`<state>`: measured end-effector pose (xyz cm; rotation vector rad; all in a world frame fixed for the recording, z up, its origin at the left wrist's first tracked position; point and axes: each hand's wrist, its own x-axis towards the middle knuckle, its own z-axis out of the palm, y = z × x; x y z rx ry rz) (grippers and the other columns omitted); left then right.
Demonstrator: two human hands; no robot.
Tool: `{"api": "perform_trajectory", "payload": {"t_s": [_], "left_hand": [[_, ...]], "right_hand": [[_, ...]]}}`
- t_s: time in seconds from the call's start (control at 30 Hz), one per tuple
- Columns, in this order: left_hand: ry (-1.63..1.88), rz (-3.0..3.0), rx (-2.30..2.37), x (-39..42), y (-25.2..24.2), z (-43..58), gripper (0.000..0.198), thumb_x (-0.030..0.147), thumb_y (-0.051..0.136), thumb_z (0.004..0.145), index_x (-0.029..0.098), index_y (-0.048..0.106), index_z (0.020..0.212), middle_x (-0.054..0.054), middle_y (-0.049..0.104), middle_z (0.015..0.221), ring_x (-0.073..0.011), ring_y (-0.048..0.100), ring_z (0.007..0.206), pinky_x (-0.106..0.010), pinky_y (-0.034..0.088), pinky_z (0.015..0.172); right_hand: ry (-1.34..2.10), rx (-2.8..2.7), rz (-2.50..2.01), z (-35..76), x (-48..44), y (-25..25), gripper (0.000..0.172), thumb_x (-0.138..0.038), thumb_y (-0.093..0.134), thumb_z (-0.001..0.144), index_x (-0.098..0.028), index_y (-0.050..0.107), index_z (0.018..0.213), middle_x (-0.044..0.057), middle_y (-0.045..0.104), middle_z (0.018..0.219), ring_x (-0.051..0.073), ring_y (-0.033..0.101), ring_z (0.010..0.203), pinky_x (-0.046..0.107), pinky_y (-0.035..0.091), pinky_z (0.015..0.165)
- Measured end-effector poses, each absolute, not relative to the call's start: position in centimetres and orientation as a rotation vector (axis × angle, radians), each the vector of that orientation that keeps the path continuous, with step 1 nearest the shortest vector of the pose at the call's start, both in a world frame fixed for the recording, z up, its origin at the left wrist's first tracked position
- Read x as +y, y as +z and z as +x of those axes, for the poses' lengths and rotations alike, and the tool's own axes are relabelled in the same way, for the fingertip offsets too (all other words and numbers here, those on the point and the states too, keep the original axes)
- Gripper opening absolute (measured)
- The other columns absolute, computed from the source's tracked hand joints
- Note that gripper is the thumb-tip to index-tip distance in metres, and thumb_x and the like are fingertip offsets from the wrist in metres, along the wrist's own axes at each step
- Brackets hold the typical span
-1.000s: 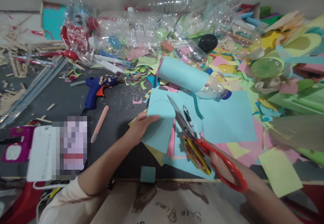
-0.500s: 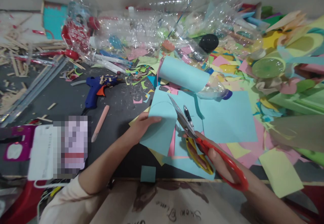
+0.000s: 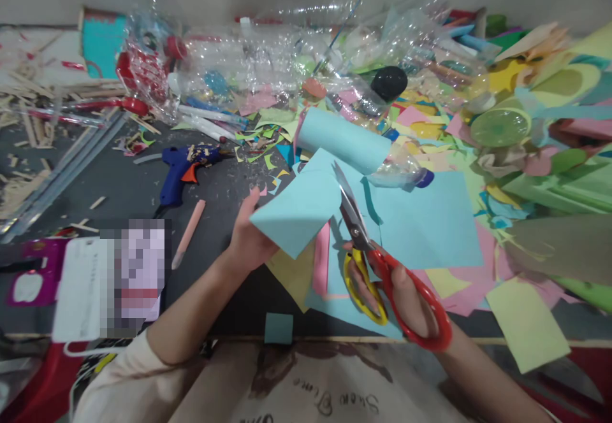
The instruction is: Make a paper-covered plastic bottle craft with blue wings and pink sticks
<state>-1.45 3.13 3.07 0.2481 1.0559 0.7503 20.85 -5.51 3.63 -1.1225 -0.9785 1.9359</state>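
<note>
My left hand (image 3: 247, 235) holds a light blue piece of paper (image 3: 299, 209) by its lower left edge, lifted over the dark table. My right hand (image 3: 406, 295) grips red and yellow scissors (image 3: 368, 251), fingers through the handles, the blades nearly closed at the paper's right edge. Just behind lies a clear plastic bottle wrapped in light blue paper (image 3: 349, 143). A larger light blue sheet (image 3: 425, 219) lies flat under the scissors.
A blue glue gun (image 3: 179, 168) and a pink stick (image 3: 189, 232) lie to the left. Crushed clear bottles (image 3: 248, 66), markers and coloured paper scraps crowd the back and right. A white card (image 3: 76, 289) sits at the near left. Wooden sticks (image 3: 29, 130) fill the far left.
My left hand has turned the blue paper, raising it and swinging its corner left. The scissors have moved up and the blades have closed along the paper's edge.
</note>
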Motion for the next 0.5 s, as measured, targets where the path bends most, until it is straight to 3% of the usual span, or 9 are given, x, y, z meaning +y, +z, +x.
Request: {"api": "perform_trajectory", "payload": {"t_s": [0.1, 0.33, 0.43, 0.5], "left_hand": [[0.870, 0.245, 0.936, 2.2, 2.7, -1.1, 0.069, 0.076, 0.070, 0.053, 0.021, 0.069, 0.094, -0.002, 0.075, 0.088, -0.0253, 0.069, 0.086, -0.033, 0.054, 0.073], [1.005, 0.521, 0.956, 0.1, 1.4, -0.3, 0.071, 0.084, 0.069, 0.047, 0.024, 0.070, 0.085, -0.003, 0.073, 0.080, -0.0276, 0.069, 0.085, -0.040, 0.056, 0.076], [1.005, 0.598, 1.024, -0.3, 0.9, 0.1, 0.069, 0.074, 0.079, 0.041, 0.023, 0.070, 0.086, -0.003, 0.074, 0.082, -0.0277, 0.069, 0.085, -0.041, 0.057, 0.077], [0.964, 0.599, 1.112, -0.5, 1.0, 0.3, 0.065, 0.064, 0.084, 0.044, 0.021, 0.070, 0.091, -0.005, 0.075, 0.088, -0.0275, 0.070, 0.089, -0.041, 0.057, 0.082]], "right_hand": [[1.851, -0.891, -1.151, 19.9, -5.5, 3.3, 0.064, -0.078, 0.038, 0.083, -0.024, 0.052, 0.115, -0.002, 0.050, 0.074, 0.007, 0.039, 0.044, 0.025, 0.041, 0.042], [1.824, -0.869, -1.192, 19.3, -5.9, 2.6, 0.063, -0.077, 0.038, 0.084, -0.024, 0.053, 0.115, -0.004, 0.047, 0.065, 0.010, 0.041, 0.045, 0.025, 0.043, 0.043], [1.828, -0.919, -1.158, 19.4, -6.1, 2.6, 0.058, -0.074, 0.037, 0.087, -0.024, 0.052, 0.113, -0.004, 0.048, 0.066, 0.009, 0.039, 0.045, 0.025, 0.040, 0.042], [1.845, -0.934, -1.132, 19.4, -6.2, 2.5, 0.055, -0.072, 0.037, 0.088, -0.024, 0.052, 0.110, -0.003, 0.050, 0.071, 0.008, 0.038, 0.046, 0.024, 0.038, 0.042]]}}
